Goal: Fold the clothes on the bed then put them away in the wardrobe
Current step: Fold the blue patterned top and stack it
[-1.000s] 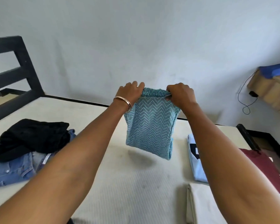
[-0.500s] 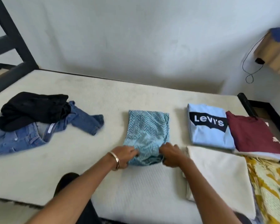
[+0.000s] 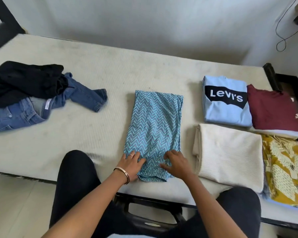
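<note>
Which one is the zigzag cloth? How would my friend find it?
Look at the middle of the bed, straight ahead of the person. Both hands press its near end. It is the only teal garment with zigzag stripes, between messy jeans and neat folded piles.

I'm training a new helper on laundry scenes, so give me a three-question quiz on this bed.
1. True or false: both hands rest flat on the near end of the teal zigzag garment.
2. Which item lies directly beyond the cream folded cloth? A) jeans B) Levi's shirt C) black garment
3. Name the two garments not yet folded.

Key:
1. True: left hand and right hand press it open-palmed.
2. B, the Levi's shirt.
3. The jeans and the black garment heaped on them.
</note>
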A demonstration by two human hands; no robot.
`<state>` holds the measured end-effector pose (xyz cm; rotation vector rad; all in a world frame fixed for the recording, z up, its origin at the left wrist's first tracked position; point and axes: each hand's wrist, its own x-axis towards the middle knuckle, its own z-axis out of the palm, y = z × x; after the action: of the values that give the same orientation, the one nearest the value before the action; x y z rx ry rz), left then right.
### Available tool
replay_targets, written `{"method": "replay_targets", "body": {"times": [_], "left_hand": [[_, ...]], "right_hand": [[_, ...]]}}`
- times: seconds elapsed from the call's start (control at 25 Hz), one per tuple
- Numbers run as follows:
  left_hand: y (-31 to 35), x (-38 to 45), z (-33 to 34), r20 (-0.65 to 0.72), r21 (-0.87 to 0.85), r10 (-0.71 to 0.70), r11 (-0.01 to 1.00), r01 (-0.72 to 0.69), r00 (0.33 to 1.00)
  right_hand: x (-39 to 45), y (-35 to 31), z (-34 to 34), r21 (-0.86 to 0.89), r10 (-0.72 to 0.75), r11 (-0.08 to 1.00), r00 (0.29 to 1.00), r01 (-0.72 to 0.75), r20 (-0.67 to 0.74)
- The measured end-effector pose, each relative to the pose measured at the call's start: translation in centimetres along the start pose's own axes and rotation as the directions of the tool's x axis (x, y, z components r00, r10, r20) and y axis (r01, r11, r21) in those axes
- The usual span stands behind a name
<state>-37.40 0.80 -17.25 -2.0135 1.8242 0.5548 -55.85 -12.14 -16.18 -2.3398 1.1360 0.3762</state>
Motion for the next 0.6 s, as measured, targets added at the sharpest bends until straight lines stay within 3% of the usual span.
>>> {"method": "replay_targets", "body": {"times": [0.08, 0.16, 0.2, 0.28, 0.36, 0.44, 0.6], "left_hand": [[0.4, 0.3, 0.8, 0.041, -0.089, -0.019, 0.996, 0.022, 0.999], [0.4, 0.9, 0.8, 0.04, -0.293, -0.106, 0.949, 0.113, 0.994], [0.1, 1.4, 0.4, -0.009, -0.45, -0.207, 0.875, 0.181, 0.978], [-1.0, 3.4, -0.7, -0.09, -0.737, -0.484, 0.62, 0.269, 0.87], [-3.2, 6.6, -1.7, -0.009, -0.832, -0.637, 0.432, 0.348, 0.771], [-5.8, 10.8, -2.9, 0.05, -0.844, -0.649, 0.38, 0.379, 0.76], [-8.9, 17.6, -5.8, 0.042, -0.892, -0.661, 0.313, 0.326, 0.749]], "right_hand": [[0.8, -1.0, 1.4, 0.321, 0.289, 0.919, 0.944, -0.228, -0.158], [1.8, -1.2, 2.1, 0.558, 0.507, 0.752, 0.849, -0.351, -0.149], [2.5, -0.8, 2.1, 0.606, 0.541, 0.703, 0.833, -0.372, -0.116], [4.2, -0.4, 1.3, 0.685, 0.573, 0.624, 0.816, -0.375, -0.075], [6.5, 0.0, 0.3, 0.694, 0.608, 0.6, 0.791, -0.397, -0.074], [9.8, 1.0, -1.0, 0.689, 0.61, 0.607, 0.788, -0.397, -0.083], [15.2, 2.3, -4.7, 0.823, 0.58, 0.502, 0.809, -0.264, -0.095]]}}
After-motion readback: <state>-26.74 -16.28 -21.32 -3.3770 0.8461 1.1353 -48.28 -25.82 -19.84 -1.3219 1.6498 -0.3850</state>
